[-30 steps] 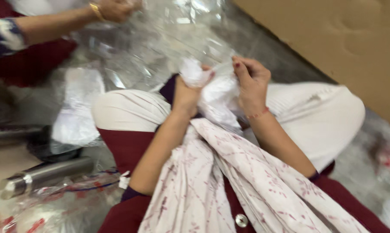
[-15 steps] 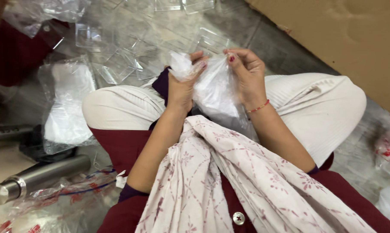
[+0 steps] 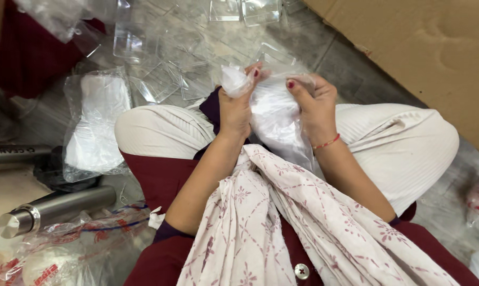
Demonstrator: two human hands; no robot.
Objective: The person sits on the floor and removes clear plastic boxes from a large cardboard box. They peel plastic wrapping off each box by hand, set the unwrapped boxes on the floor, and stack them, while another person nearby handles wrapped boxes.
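I sit cross-legged on the floor, and both hands hold a clear plastic bag (image 3: 274, 119) with white material inside, raised over my lap. My left hand (image 3: 236, 103) grips the bag's bunched top corner in a fist. My right hand (image 3: 311, 103) pinches the bag's upper right edge, thumb pressed on the film. A white printed scarf (image 3: 281, 222) hangs down below my forearms.
A second clear bag of white pieces (image 3: 93, 124) lies on the floor at my left knee. Several clear plastic trays (image 3: 160, 58) are scattered ahead. Two steel bottles (image 3: 54, 207) lie at left. A cardboard sheet (image 3: 424, 50) stands at right. Printed packets (image 3: 43, 265) lie at lower left.
The other person's arm at the top left has left the view. My hands have lifted the bag slightly and shifted their grip along its top.
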